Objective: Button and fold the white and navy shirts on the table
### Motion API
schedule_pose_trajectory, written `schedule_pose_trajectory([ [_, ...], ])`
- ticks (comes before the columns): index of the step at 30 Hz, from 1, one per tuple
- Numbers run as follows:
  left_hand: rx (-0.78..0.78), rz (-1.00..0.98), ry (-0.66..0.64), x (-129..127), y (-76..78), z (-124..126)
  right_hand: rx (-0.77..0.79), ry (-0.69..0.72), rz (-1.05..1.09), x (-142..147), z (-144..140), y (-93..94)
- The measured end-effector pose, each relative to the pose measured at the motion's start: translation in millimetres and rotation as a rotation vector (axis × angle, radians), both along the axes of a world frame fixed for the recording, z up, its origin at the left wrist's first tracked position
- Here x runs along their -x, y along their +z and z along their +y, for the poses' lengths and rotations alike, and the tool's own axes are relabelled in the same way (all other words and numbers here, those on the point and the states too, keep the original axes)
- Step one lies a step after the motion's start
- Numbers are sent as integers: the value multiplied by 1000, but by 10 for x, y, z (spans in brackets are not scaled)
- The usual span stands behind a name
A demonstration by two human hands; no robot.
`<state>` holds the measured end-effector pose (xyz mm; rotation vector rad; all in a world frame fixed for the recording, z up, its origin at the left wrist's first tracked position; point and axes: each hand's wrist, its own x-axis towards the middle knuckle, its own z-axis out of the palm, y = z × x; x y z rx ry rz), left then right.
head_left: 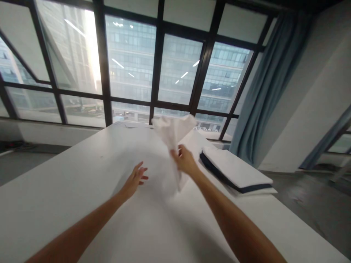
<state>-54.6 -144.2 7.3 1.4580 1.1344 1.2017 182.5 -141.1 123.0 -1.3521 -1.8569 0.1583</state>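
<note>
You stand at a long white table point(55, 204) that runs away from you toward a wall of large windows point(131, 62) with dark frames; a blue curtain point(271, 80) hangs at the right and a grey floor shows on both sides. On the table, to the right of your arms, lies a folded white cloth with a dark edge point(236, 171), well apart from your hands.

The white cloth point(172, 135) that you handle is in the air above the table, a little right of the middle. Your right hand point(185, 160) is closed around its lower part, so the cloth rises up and slightly left from the grip; its long axis is nearly upright, and a short tail hangs below the fist. Your left hand point(135, 179) is open, fingers spread, low over the table and to the left of the cloth, not touching it. The right hand is clearly the nearer one
</note>
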Motion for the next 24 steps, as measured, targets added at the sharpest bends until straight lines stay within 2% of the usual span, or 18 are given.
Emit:
schedule_pose_trajectory([
  [1, 69, -111, 8, -1, 18, 19, 78, 164, -55, 208, -55, -209],
  [3, 198, -253, 12, 22, 62, 82, 130, 268, -98, 499, -87, -557],
  [5, 306, -292, 36, 72, 101, 185, 142, 265, -126, 611, 6, -753],
  [7, 364, -291, 81, 122, 108, 314, 154, 192, -144, 603, 194, -825],
  [9, 332, -258, 120, 137, 71, 438, 207, 174, -145, 577, 398, -852],
  [12, 204, -97, 173, 74, -27, 552, 264, 365, -84, 640, 587, -899],
  [14, 132, 19, 185, 32, -55, 575, 211, 429, -11, 688, 624, -893],
  [16, 86, 35, 192, 65, -12, 580, 116, 320, 84, 624, 612, -809],
  [19, -27, -106, 327, 329, 160, 611, -18, -54, 328, 237, 466, -593],
  [20, -67, -163, 394, 465, 226, 631, -16, -137, 412, 68, 356, -529],
  [21, -77, -206, 449, 612, 287, 652, 35, -179, 456, -93, 208, -478],
  [22, -53, -229, 490, 757, 339, 670, 162, -158, 429, -228, 23, -443],
  [24, -20, -206, 569, 1002, 415, 686, 597, 10, 165, -388, -417, -405],
])
